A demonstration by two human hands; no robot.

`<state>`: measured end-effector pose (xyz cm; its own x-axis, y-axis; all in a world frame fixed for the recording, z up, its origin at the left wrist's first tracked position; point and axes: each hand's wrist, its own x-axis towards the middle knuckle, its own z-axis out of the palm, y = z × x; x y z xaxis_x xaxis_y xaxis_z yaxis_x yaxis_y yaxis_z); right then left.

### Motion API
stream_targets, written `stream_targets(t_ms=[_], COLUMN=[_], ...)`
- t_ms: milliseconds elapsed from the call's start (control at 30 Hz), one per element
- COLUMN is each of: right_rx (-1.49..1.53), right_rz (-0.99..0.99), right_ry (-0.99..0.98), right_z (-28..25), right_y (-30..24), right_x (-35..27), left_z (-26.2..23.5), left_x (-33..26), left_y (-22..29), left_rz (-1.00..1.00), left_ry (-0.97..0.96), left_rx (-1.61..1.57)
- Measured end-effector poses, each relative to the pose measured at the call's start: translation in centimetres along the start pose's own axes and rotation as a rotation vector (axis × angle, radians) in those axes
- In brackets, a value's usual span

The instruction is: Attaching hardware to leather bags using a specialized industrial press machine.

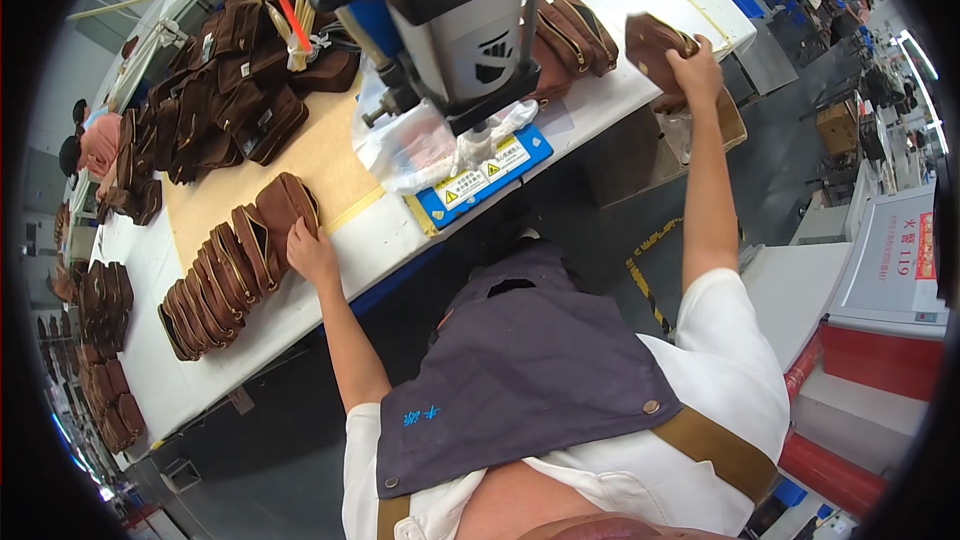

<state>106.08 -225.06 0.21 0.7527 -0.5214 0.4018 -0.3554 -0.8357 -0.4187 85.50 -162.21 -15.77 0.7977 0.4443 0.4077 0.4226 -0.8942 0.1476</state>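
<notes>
My right hand (698, 77), raised past the table's right edge, grips a brown zip pouch (652, 48) by its side; the pouch is slightly blurred. My left hand (314, 254) has its fingers on another brown zip pouch (284, 198), which leans at the near end of a tight row of brown pouches (208, 285) with gold zips. Between my hands stands a press machine (462, 48) with a blue base plate (535, 147) and crumpled clear plastic around its lower part. Right behind the press, more brown pouches (562, 35) lie on the table.
A heap of brown pouches (225, 90) covers the table's far left. More stacks (105, 305) sit near its left end. Below the right edge is a cardboard box (735, 127) with plastic inside. Another person (98, 145) is at the far left. Black-and-yellow tape (648, 292) marks the floor.
</notes>
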Motion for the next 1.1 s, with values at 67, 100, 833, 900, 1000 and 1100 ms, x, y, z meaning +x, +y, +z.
stream_targets(t_ms=[67,100,833,900,1000,1100], right_rx=[0.162,0.234,0.105,0.27,0.364,0.671], right_rz=[0.014,0.001,-0.18,-0.226,-0.521,-0.802], right_ry=[0.02,0.053,-0.152,-0.068,0.032,-0.148], right_z=[3.5,5.5,15.3,13.7,12.2,11.4], right_y=[-0.3,-0.3,1.0,-1.6,-5.4,-10.0], right_x=[1.5,2.1,2.1,-0.6,-6.8,-14.6], left_z=[-1.1,-1.5,-9.3,-10.4,-10.3,-10.7], left_x=[0.2,0.3,-4.7,-4.8,-4.5,-4.2], left_y=[-0.1,-0.5,-1.6,-0.2,1.7,4.0], left_rz=[-0.015,-0.041,-0.116,-0.05,-0.005,0.017], left_ry=[0.014,0.084,0.167,0.214,0.133,0.09], left_rx=[-0.004,-0.054,-0.21,0.0,-0.169,-0.207])
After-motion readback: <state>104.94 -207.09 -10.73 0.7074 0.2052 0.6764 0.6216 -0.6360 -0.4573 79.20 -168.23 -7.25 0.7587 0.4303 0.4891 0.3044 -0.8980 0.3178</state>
